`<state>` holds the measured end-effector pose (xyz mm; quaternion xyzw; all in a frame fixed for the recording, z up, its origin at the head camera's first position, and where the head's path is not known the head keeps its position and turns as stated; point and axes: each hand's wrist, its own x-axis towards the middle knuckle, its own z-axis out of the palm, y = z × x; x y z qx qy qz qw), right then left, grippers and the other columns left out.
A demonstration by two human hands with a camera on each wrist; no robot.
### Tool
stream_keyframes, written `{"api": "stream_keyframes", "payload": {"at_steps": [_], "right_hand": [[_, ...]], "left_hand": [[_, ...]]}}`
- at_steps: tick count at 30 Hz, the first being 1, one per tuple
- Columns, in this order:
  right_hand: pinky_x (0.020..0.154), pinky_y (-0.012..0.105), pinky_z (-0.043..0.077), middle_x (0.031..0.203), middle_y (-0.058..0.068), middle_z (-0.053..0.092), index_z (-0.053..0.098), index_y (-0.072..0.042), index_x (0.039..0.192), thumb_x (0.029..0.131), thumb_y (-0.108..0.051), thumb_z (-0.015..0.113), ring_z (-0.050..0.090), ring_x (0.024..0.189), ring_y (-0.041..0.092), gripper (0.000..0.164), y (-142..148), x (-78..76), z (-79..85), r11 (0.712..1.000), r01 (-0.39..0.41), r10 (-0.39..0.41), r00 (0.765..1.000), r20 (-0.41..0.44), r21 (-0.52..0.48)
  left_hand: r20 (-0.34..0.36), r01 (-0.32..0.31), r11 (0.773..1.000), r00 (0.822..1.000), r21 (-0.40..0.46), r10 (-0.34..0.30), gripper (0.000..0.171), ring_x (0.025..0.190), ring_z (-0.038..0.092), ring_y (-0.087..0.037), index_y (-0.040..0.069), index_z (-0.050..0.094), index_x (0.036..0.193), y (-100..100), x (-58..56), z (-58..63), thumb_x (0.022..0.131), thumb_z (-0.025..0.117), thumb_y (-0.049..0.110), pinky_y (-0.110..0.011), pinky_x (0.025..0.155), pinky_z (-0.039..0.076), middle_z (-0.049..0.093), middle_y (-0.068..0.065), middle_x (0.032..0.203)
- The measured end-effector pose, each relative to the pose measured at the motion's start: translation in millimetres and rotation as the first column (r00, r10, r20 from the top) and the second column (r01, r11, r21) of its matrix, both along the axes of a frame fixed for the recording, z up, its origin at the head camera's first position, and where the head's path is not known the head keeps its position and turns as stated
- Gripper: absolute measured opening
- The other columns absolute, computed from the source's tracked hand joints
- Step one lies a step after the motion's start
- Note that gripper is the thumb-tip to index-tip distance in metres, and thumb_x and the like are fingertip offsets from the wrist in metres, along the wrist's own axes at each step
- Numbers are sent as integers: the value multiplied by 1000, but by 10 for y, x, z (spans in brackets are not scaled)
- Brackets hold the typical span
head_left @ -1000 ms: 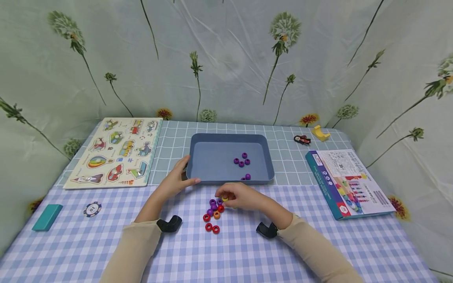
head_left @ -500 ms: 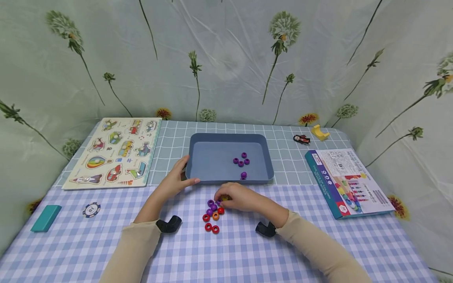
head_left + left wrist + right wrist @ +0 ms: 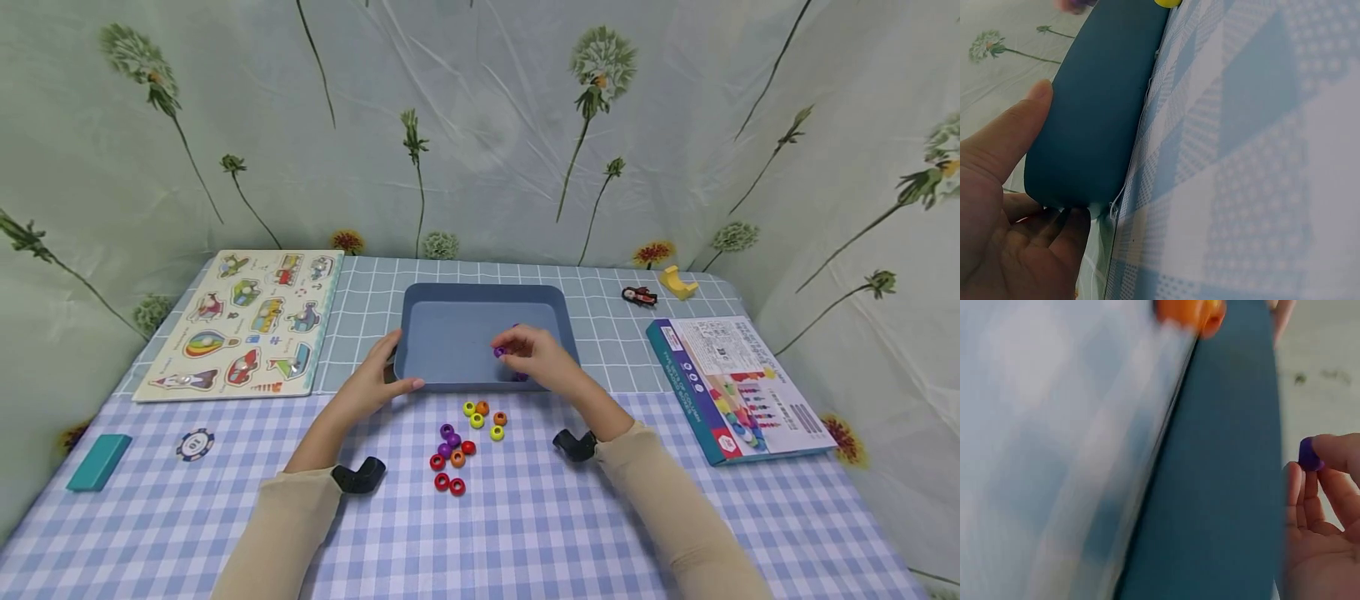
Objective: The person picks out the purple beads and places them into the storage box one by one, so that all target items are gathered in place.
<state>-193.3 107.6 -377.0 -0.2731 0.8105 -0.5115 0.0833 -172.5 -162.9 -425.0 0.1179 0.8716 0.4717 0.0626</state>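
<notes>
My right hand [image 3: 542,358] is over the right part of a shallow blue-grey tray [image 3: 480,387]. Between its thumb and fingers it pinches a purple bead [image 3: 1308,455]. Other purple beads in the tray are mostly hidden behind this hand. My left hand [image 3: 371,379] holds the tray's near left corner, thumb on the front wall and fingers round the side. On the checked cloth in front lie loose beads: yellow beads [image 3: 477,421], orange beads [image 3: 457,458], purple beads [image 3: 453,440] and red beads [image 3: 457,487].
At the left lie a picture puzzle board [image 3: 243,325], a teal block [image 3: 100,462] and a poker chip [image 3: 195,445]. To the right are a boxed bead set [image 3: 738,387], a small doll figure [image 3: 639,296] and a yellow curved block [image 3: 678,283].
My right hand has gone from the loose beads up over the tray, now with a purple bead in its pinch. Yellow and orange beads it covered are in sight. The left hand stays put.
</notes>
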Motion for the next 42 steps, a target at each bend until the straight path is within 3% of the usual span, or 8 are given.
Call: {"api": "stream_keyframes", "payload": {"at_steps": [2, 9, 14, 24, 28, 34, 37, 42], "right_hand": [[61, 26, 46, 91, 16, 54, 56, 5, 96, 77, 2, 54, 49, 75, 21, 20, 48, -44, 17, 997, 64, -65, 997, 30, 45], [63, 25, 44, 85, 7, 54, 57, -3, 97, 78, -6, 56, 49, 75, 16, 19, 232, -298, -328, 975, 113, -123, 991, 44, 192], [62, 24, 44, 84, 5, 54, 58, -5, 93, 76, -5, 57, 49, 74, 15, 17, 201, -327, -379, 962, 130, -140, 990, 24, 242], [69, 27, 44, 95, 7, 53, 54, -6, 101, 76, -12, 60, 49, 81, 16, 27, 147, -221, -278, 964, 168, -166, 986, -26, 208], [74, 31, 43, 98, 10, 51, 52, -3, 103, 75, -13, 60, 49, 86, 22, 30, 57, -40, -108, 987, 103, -90, 990, -110, 122], [75, 39, 42, 95, 11, 51, 51, 1, 100, 73, -2, 60, 49, 85, 25, 28, -205, 360, 211, 993, -117, 121, 979, -164, 32], [74, 37, 44, 96, 9, 51, 52, -1, 101, 75, -3, 59, 49, 85, 23, 27, -324, 453, 177, 972, -225, 231, 967, -104, 68], [73, 24, 44, 99, 5, 52, 53, -7, 103, 77, -9, 58, 49, 86, 17, 27, -447, 434, -76, 906, -360, 370, 929, -1, 223]], "left_hand": [[1, 0, 1000, 1000, -2, 0, 90, 119, 18, -29, 6, 7, 133, -2, -1, -2, 70, 64, 33, -39, 93, 27, 7, -15, 135], [-1, 4, 1000, 1000, -3, -4, 90, 120, 17, -29, 6, 7, 133, -5, -3, -6, 69, 64, 35, -39, 93, 27, 7, -15, 135], [6, -5, 1000, 1000, -5, 5, 91, 119, 18, -29, 7, 7, 134, -6, 3, -2, 69, 64, 36, -39, 93, 27, 7, -15, 135], [8, -11, 1000, 1000, -20, 11, 89, 120, 17, -29, 7, 7, 134, 0, 9, 5, 70, 64, 34, -40, 92, 27, 7, -15, 135], [11, -9, 1000, 1000, -10, 9, 89, 119, 19, -30, 8, 6, 134, -3, 8, 9, 70, 64, 33, -40, 92, 28, 7, -15, 135], [3, -4, 1000, 1000, 9, 4, 88, 118, 21, -31, 6, 6, 133, -7, 5, 19, 71, 64, 31, -40, 92, 28, 7, -15, 135], [-5, -1, 1000, 1000, 18, 1, 88, 118, 20, -30, 6, 7, 133, -6, 6, 20, 71, 64, 30, -40, 92, 28, 8, -16, 135], [-15, 5, 1000, 1000, 0, -5, 89, 119, 19, -30, 6, 7, 133, -5, 9, 15, 70, 63, 34, -41, 92, 28, 8, -16, 135]]}}
